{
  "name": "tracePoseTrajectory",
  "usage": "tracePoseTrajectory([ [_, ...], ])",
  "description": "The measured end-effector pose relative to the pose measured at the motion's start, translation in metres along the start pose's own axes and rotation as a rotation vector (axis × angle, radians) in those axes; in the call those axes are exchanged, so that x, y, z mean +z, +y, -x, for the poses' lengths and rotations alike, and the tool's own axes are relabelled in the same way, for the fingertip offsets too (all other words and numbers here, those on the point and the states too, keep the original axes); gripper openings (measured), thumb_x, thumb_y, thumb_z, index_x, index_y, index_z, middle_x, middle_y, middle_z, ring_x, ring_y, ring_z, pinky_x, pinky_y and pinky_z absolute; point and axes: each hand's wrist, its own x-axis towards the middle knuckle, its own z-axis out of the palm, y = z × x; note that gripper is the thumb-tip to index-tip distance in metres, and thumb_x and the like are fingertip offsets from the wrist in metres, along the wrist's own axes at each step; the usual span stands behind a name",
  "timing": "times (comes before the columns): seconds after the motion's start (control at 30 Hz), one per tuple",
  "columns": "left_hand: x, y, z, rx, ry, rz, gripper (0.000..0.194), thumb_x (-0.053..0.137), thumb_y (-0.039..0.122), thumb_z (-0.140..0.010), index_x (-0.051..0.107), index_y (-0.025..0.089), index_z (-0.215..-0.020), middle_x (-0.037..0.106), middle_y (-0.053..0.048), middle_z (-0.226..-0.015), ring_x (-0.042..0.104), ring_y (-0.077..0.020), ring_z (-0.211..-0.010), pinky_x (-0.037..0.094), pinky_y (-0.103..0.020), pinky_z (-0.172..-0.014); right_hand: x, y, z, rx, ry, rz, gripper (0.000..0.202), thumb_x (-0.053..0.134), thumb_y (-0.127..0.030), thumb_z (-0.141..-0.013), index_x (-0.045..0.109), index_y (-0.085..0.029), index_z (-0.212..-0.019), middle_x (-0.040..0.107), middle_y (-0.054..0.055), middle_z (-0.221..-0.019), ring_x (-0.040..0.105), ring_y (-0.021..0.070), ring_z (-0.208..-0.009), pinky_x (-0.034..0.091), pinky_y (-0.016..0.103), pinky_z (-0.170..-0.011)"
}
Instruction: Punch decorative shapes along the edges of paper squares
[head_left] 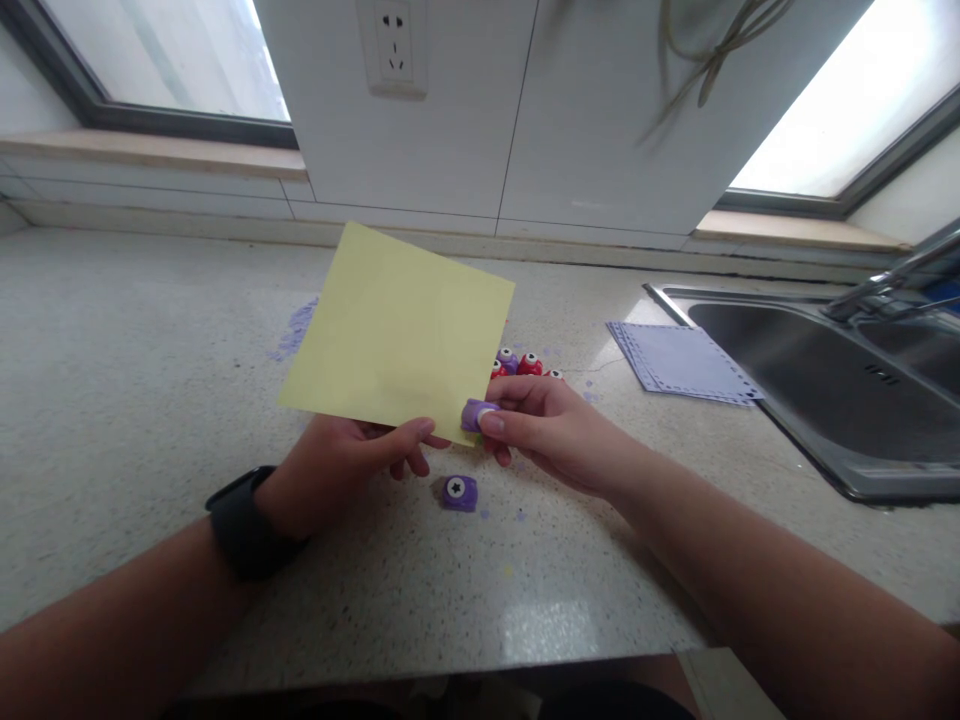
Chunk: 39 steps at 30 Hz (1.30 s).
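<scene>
My left hand (pixel 367 450) pinches the lower edge of a yellow sheet of paper (pixel 405 330), thumb on top and fingers beneath. The sheet is held tilted above the counter. My right hand (pixel 547 425) is closed on a small purple craft punch (pixel 474 414), its thumb on the white button. That punch sits at the paper's lower right corner. On the counter just below lies a second purple punch (pixel 460 493) with a black star on its white button. Behind my right hand stand several more punches, among them a red one (pixel 530 363), partly hidden by the hand and the paper.
A stack of lilac sheets (pixel 686 360) with punched edges lies at the right, overlapping the rim of a steel sink (pixel 847 480). Purple paper bits (pixel 294 333) are scattered at the left behind the yellow sheet. A tiled wall with a socket (pixel 395 45) rises behind the counter.
</scene>
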Motion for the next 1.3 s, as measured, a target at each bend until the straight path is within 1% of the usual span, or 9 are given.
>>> tracePoseTrajectory([
  [0.13, 0.0004, -0.0020, -0.0008, 0.002, 0.013, 0.015, 0.024, 0.068, 0.038, -0.088, 0.078, 0.018, -0.079, 0.072, 0.000, -0.061, 0.060, -0.0110, -0.054, 0.051, -0.020, -0.054, 0.0009, -0.0008, 0.0000, 0.000, -0.020, 0.004, 0.019, 0.078, -0.033, -0.085, 0.073, -0.015, -0.085, 0.063, 0.000, -0.074, 0.056, 0.0092, -0.063, 0.046, 0.023, -0.058],
  [0.33, 0.0041, 0.0024, -0.0010, 0.005, 0.057, 0.032, 0.018, 0.070, 0.032, -0.086, 0.077, 0.018, -0.075, 0.070, 0.002, -0.058, 0.059, -0.0102, -0.051, 0.050, -0.019, -0.050, 0.0028, -0.0021, 0.0001, -0.001, -0.032, -0.004, 0.018, 0.078, -0.032, -0.085, 0.071, -0.015, -0.083, 0.063, -0.001, -0.071, 0.053, 0.0088, -0.060, 0.044, 0.022, -0.055],
  [0.53, 0.0007, -0.0006, 0.0012, 0.023, 0.038, 0.012, 0.020, 0.071, 0.036, -0.087, 0.079, 0.020, -0.079, 0.072, 0.001, -0.060, 0.060, -0.0099, -0.053, 0.050, -0.018, -0.052, 0.0034, -0.0013, -0.0007, 0.002, -0.031, 0.028, 0.021, 0.077, -0.034, -0.086, 0.070, -0.015, -0.081, 0.062, -0.001, -0.070, 0.053, 0.0093, -0.060, 0.042, 0.022, -0.054],
  [0.83, 0.0022, 0.0009, 0.0004, 0.045, 0.046, 0.009, 0.017, 0.071, 0.032, -0.087, 0.080, 0.020, -0.079, 0.071, 0.002, -0.058, 0.058, -0.0087, -0.051, 0.049, -0.017, -0.050, 0.0005, 0.0022, -0.0006, -0.010, -0.021, 0.068, 0.021, 0.075, -0.034, -0.088, 0.069, -0.015, -0.082, 0.059, -0.001, -0.072, 0.053, 0.0097, -0.062, 0.041, 0.022, -0.055],
  [1.03, 0.0017, -0.0004, -0.0010, 0.045, 0.044, -0.029, 0.020, 0.070, 0.035, -0.087, 0.081, 0.020, -0.081, 0.072, 0.001, -0.059, 0.059, -0.0088, -0.052, 0.049, -0.017, -0.051, 0.0009, 0.0032, -0.0004, -0.003, -0.016, 0.068, 0.021, 0.074, -0.034, -0.088, 0.069, -0.015, -0.082, 0.059, -0.001, -0.071, 0.053, 0.0099, -0.062, 0.042, 0.022, -0.055],
  [1.17, 0.0015, -0.0002, 0.0000, 0.049, 0.065, -0.020, 0.017, 0.071, 0.032, -0.086, 0.079, 0.019, -0.078, 0.071, 0.002, -0.058, 0.059, -0.0089, -0.051, 0.049, -0.017, -0.049, 0.0014, 0.0029, -0.0003, -0.003, -0.017, 0.068, 0.020, 0.075, -0.034, -0.089, 0.069, -0.015, -0.082, 0.059, -0.001, -0.071, 0.053, 0.0101, -0.062, 0.042, 0.022, -0.055],
  [1.3, 0.0018, -0.0011, -0.0002, 0.051, 0.051, -0.023, 0.019, 0.070, 0.034, -0.087, 0.081, 0.019, -0.082, 0.071, 0.001, -0.058, 0.060, -0.0093, -0.052, 0.049, -0.017, -0.050, 0.0011, 0.0025, 0.0000, 0.001, -0.009, 0.082, 0.021, 0.075, -0.034, -0.088, 0.069, -0.015, -0.082, 0.059, -0.001, -0.072, 0.053, 0.0101, -0.062, 0.041, 0.023, -0.055],
])
